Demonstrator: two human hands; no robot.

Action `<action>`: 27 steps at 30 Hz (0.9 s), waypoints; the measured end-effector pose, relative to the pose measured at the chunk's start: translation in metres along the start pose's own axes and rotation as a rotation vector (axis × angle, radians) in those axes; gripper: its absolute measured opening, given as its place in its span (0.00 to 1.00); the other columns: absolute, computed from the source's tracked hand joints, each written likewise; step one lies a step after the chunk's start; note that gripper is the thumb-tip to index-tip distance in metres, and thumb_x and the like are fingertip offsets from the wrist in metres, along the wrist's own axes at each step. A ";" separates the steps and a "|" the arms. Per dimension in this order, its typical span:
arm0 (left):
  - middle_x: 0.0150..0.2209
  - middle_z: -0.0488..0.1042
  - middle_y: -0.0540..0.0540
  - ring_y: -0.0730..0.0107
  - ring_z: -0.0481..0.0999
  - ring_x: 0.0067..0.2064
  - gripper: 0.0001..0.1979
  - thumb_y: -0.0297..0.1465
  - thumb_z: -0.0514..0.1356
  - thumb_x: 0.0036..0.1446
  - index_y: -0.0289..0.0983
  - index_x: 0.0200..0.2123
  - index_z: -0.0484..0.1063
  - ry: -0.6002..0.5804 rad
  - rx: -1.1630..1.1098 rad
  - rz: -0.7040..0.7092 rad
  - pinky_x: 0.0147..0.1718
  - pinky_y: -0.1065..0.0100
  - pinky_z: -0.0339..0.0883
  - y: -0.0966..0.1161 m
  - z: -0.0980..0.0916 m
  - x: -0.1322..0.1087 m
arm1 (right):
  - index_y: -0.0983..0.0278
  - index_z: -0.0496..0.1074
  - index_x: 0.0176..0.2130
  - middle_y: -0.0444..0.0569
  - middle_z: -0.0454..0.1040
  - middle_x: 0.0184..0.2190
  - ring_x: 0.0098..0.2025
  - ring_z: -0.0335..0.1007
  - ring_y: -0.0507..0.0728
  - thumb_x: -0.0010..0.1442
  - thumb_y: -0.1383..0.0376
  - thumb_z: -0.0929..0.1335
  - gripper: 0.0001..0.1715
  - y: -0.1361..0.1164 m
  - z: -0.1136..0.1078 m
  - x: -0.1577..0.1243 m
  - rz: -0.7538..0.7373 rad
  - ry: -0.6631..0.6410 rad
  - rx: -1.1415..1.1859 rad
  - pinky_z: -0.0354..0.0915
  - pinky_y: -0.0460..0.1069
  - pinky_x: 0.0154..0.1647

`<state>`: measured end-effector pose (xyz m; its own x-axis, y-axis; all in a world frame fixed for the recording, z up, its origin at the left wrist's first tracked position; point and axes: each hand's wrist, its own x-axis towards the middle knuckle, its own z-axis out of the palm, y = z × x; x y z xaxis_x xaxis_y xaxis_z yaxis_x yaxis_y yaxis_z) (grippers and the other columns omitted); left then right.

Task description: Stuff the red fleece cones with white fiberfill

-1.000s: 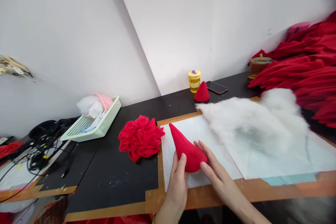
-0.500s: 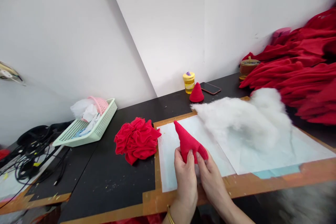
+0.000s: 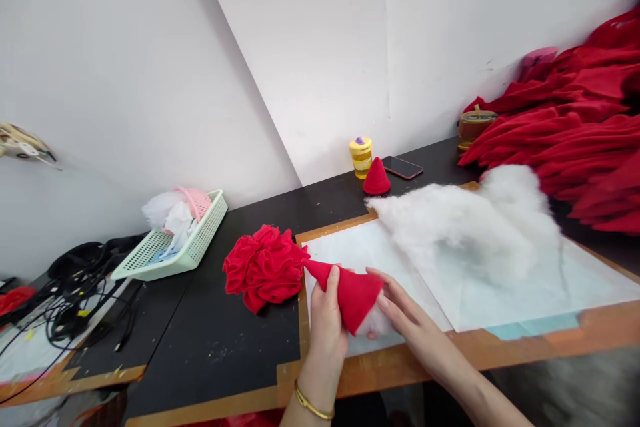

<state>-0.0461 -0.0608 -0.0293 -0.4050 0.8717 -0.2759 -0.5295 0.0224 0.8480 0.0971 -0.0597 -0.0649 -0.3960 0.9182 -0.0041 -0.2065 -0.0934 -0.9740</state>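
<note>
A red felt cone (image 3: 357, 297) lies tilted in my hands, its tip pointing left and its wide end to the right. White stuffing (image 3: 376, 321) shows in that wide end. My left hand (image 3: 327, 310) is closed around the cone's narrower middle, thumb on top. My right hand (image 3: 407, 313) cups the wide end, with fingertips against the rim and the stuffing. Left of the hands sits a heap of red fabric pieces (image 3: 265, 267). Fluffy white fibre (image 3: 465, 233) spreads over the paper on the right. Another red cone (image 3: 377, 177) stands upright at the back.
White paper sheets (image 3: 345, 240) cover part of the black table (image 3: 200, 340). A yellow-lidded jar (image 3: 361, 159) and a phone (image 3: 403, 167) are near the wall. Red fabric (image 3: 575, 120) is piled at right. A green basket (image 3: 195, 247) and tangled cables (image 3: 75, 313) occupy the left.
The cone has turned from pointing up and away to pointing left, so its stuffed end now shows. My left hand has shifted along the cone; my right hand has loosened to the wide end.
</note>
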 end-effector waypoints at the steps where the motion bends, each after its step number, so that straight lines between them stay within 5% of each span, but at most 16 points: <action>1: 0.35 0.81 0.44 0.58 0.82 0.40 0.23 0.44 0.73 0.47 0.35 0.40 0.75 0.014 -0.007 0.014 0.46 0.60 0.72 0.002 0.002 0.000 | 0.55 0.60 0.66 0.54 0.66 0.65 0.43 0.78 0.59 0.67 0.46 0.65 0.34 0.001 -0.003 -0.002 0.000 -0.012 -0.003 0.74 0.58 0.51; 3: 0.36 0.81 0.42 0.58 0.82 0.40 0.24 0.45 0.73 0.48 0.34 0.40 0.75 0.019 -0.006 0.032 0.46 0.60 0.73 0.008 0.005 0.000 | 0.54 0.58 0.67 0.56 0.68 0.62 0.35 0.77 0.56 0.65 0.50 0.68 0.36 0.001 -0.010 -0.005 -0.027 -0.024 -0.023 0.76 0.57 0.43; 6: 0.36 0.81 0.42 0.56 0.82 0.41 0.25 0.47 0.72 0.49 0.34 0.42 0.74 -0.024 0.025 0.002 0.46 0.60 0.73 0.011 0.006 -0.004 | 0.58 0.61 0.64 0.51 0.77 0.44 0.31 0.74 0.55 0.61 0.57 0.71 0.36 -0.002 -0.016 0.000 -0.063 -0.020 -0.053 0.74 0.52 0.32; 9: 0.38 0.81 0.41 0.55 0.81 0.43 0.28 0.46 0.71 0.50 0.35 0.48 0.72 -0.113 0.065 -0.030 0.46 0.60 0.73 0.006 0.006 -0.013 | 0.60 0.71 0.48 0.43 0.74 0.32 0.28 0.69 0.53 0.60 0.62 0.70 0.16 -0.008 -0.015 0.008 -0.121 -0.014 -0.111 0.68 0.48 0.29; 11: 0.40 0.81 0.40 0.56 0.81 0.44 0.30 0.43 0.72 0.51 0.35 0.52 0.69 -0.168 0.112 -0.026 0.45 0.61 0.73 0.001 0.005 -0.019 | 0.60 0.71 0.36 0.42 0.72 0.30 0.29 0.67 0.53 0.59 0.65 0.70 0.04 -0.013 -0.013 0.012 -0.204 0.023 -0.210 0.65 0.47 0.30; 14: 0.41 0.80 0.41 0.60 0.80 0.42 0.31 0.40 0.71 0.52 0.36 0.55 0.67 -0.203 0.182 -0.001 0.42 0.64 0.73 -0.003 0.003 -0.026 | 0.61 0.68 0.30 0.41 0.69 0.28 0.30 0.66 0.54 0.59 0.67 0.68 0.06 -0.020 -0.011 0.010 -0.319 0.083 -0.364 0.62 0.47 0.31; 21: 0.40 0.80 0.41 0.58 0.81 0.40 0.29 0.43 0.71 0.51 0.36 0.52 0.68 -0.178 0.114 -0.033 0.44 0.60 0.74 0.005 -0.004 -0.028 | 0.60 0.74 0.46 0.51 0.76 0.43 0.43 0.74 0.59 0.68 0.65 0.63 0.11 -0.032 -0.022 -0.003 -0.356 -0.197 -0.434 0.68 0.50 0.44; 27: 0.47 0.80 0.39 0.53 0.80 0.47 0.29 0.43 0.71 0.52 0.38 0.54 0.69 -0.231 0.215 -0.012 0.48 0.58 0.72 -0.006 -0.005 -0.035 | 0.60 0.66 0.30 0.45 0.70 0.31 0.41 0.77 0.59 0.65 0.66 0.65 0.10 -0.016 -0.012 0.003 -0.353 0.056 -0.364 0.70 0.49 0.38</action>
<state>-0.0324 -0.0942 -0.0269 -0.2069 0.9582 -0.1975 -0.3534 0.1150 0.9284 0.1097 -0.0509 -0.0520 -0.3081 0.8896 0.3373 0.0103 0.3576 -0.9338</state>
